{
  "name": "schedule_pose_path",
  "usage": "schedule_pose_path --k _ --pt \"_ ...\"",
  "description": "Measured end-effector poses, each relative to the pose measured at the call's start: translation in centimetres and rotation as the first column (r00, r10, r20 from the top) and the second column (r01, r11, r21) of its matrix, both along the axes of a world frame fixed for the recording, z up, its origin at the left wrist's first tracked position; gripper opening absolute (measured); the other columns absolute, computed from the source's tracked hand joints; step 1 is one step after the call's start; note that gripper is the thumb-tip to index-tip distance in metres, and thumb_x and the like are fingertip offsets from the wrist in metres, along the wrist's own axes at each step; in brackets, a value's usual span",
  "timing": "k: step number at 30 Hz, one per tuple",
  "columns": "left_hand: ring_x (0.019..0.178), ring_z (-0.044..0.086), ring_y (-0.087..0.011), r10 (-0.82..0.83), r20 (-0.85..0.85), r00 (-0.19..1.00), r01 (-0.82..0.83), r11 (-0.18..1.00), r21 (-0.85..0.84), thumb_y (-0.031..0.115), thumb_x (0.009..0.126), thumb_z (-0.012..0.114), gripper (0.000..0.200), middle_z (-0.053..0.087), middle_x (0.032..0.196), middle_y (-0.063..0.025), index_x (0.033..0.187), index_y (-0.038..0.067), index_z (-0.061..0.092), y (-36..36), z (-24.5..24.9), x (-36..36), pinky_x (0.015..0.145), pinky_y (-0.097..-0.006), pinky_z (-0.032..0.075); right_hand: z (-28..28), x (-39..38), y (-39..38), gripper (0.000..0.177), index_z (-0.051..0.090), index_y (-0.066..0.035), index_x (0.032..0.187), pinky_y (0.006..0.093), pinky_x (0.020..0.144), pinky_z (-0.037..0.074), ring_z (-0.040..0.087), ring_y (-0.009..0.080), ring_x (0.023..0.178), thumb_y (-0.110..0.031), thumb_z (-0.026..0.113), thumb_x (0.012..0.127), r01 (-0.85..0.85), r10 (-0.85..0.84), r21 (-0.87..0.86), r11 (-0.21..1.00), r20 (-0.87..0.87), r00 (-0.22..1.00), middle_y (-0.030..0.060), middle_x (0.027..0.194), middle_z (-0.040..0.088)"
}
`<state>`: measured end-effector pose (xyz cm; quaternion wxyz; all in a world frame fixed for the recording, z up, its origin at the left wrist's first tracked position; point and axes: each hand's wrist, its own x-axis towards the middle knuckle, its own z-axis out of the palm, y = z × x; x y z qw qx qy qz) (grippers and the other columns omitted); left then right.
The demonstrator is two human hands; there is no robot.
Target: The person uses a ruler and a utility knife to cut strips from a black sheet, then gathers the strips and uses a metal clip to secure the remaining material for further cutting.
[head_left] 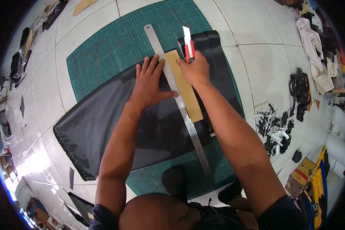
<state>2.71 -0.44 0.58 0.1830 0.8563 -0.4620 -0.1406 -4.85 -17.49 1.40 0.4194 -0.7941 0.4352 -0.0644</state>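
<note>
A long metal ruler (195,140) lies slantwise across a sheet of black material (103,119). My left hand (148,84) presses on it with fingers spread, the thumb and fingertips reaching the ruler. Along the ruler's right edge rests a tan cardboard strip (186,90). My right hand (196,69) is closed around a red and white utility knife (189,50), its blade pointing away from me; the thumb is at the strip's upper right edge. Under the right forearm is a folded black piece (214,61). Beneath everything lies a green cutting mat (99,57).
White floor tiles (257,27) surround the mat. On the right are a pile of black and white scraps (274,130), a black strapped item (299,88) and a cardboard box (301,172). My knee (153,212) is at the near edge.
</note>
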Motion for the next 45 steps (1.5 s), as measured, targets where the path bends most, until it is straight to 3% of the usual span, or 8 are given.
schedule_pose_path --k 12,24,27,30,32,36,40,45 --pt "0.15 0.019 -0.0441 -0.005 0.013 1.0 0.005 1.0 -0.023 0.055 0.058 0.089 0.12 0.029 0.159 -0.0215 0.151 0.002 0.036 0.0 0.0 0.0 0.12 -0.0616 0.013 -0.9 -0.1 -0.9 0.04 0.063 -0.004 0.097 0.0408 0.074 0.054 0.072 0.0305 0.083 -0.033 0.083 0.077 -0.027 0.027 -0.011 1.0 0.007 1.0 0.0148 0.088 0.071" --pt "0.149 0.02 -0.0444 -0.009 0.023 1.0 0.009 1.0 0.01 0.054 0.058 0.09 0.118 0.03 0.157 -0.022 0.15 0.001 0.037 -0.2 0.4 -0.1 0.12 -0.0613 0.015 0.0 0.0 -0.9 0.043 0.064 -0.003 0.103 0.049 0.084 0.053 0.067 0.0422 0.1 -0.032 0.083 0.077 -0.05 0.05 -0.006 0.999 -0.023 0.998 0.022 0.103 0.07" --pt "0.148 0.021 -0.0458 -0.012 0.067 0.998 0.012 1.0 -0.001 0.058 0.058 0.088 0.118 0.031 0.156 -0.0227 0.148 0.0 0.038 -0.3 0.1 0.0 0.119 -0.0622 0.017 -0.4 -0.8 -1.5 0.041 0.065 -0.003 0.102 0.0457 0.082 0.053 0.069 0.0388 0.096 -0.031 0.083 0.077 -0.046 0.035 0.063 0.997 0.167 0.985 0.0216 0.099 0.07" --pt "0.147 0.023 -0.0466 -0.03 0.109 0.994 0.03 1.0 0.004 0.061 0.058 0.087 0.119 0.031 0.156 -0.0231 0.148 -0.001 0.039 -0.1 -0.6 0.2 0.118 -0.0625 0.019 5.1 -5.3 -1.0 0.038 0.067 -0.001 0.109 0.0325 0.077 0.052 0.067 0.0181 0.085 -0.027 0.079 0.084 -0.119 -0.078 0.404 0.907 0.439 0.895 0.0092 0.093 0.071" --pt "0.149 0.02 -0.0456 -0.035 0.129 0.991 0.031 0.999 0.035 0.066 0.058 0.085 0.124 0.029 0.158 -0.0237 0.15 0.0 0.036 -0.4 -0.3 0.3 0.119 -0.0621 0.018 7.9 -10.5 -0.8 0.035 0.067 0.0 0.111 0.03 0.076 0.052 0.065 0.0138 0.084 -0.024 0.077 0.087 -0.167 -0.031 0.399 0.902 0.445 0.895 0.005 0.093 0.07" --pt "0.15 0.017 -0.045 -0.067 0.149 0.987 0.052 0.993 0.104 0.073 0.055 0.084 0.131 0.027 0.159 -0.0247 0.152 0.001 0.033 -0.1 -0.6 0.1 0.12 -0.0616 0.015 8.6 -22.4 2.0 0.026 0.068 -0.003 0.107 0.0289 0.079 0.052 0.064 0.0126 0.085 -0.021 0.074 0.089 0.006 -0.047 0.414 0.91 0.087 0.995 0.0038 0.094 0.069" --pt "0.15 0.018 -0.044 -0.076 0.159 0.984 0.057 0.991 0.117 0.074 0.052 0.085 0.134 0.026 0.16 -0.0232 0.153 0.002 0.032 -0.5 -0.5 0.3 0.12 -0.0631 0.014 4.0 -32.7 7.5 0.021 0.068 -0.004 0.106 0.0285 0.078 0.051 0.062 0.0112 0.085 -0.016 0.073 0.09 0.125 -0.144 0.476 0.87 0.002 0.99 0.0023 0.095 0.068" --pt "0.152 0.016 -0.0415 -0.063 0.159 0.985 0.042 0.99 0.134 0.073 0.052 0.086 0.135 0.025 0.161 -0.0214 0.154 0.004 0.031 -0.3 -0.8 0.1 0.121 -0.0626 0.013 1.2 -34.2 10.5 0.024 0.067 -0.004 0.109 0.0293 0.079 0.051 0.063 0.0118 0.087 -0.017 0.074 0.09 0.21 -0.206 0.481 0.851 -0.063 0.977 0.0042 0.096 0.069"
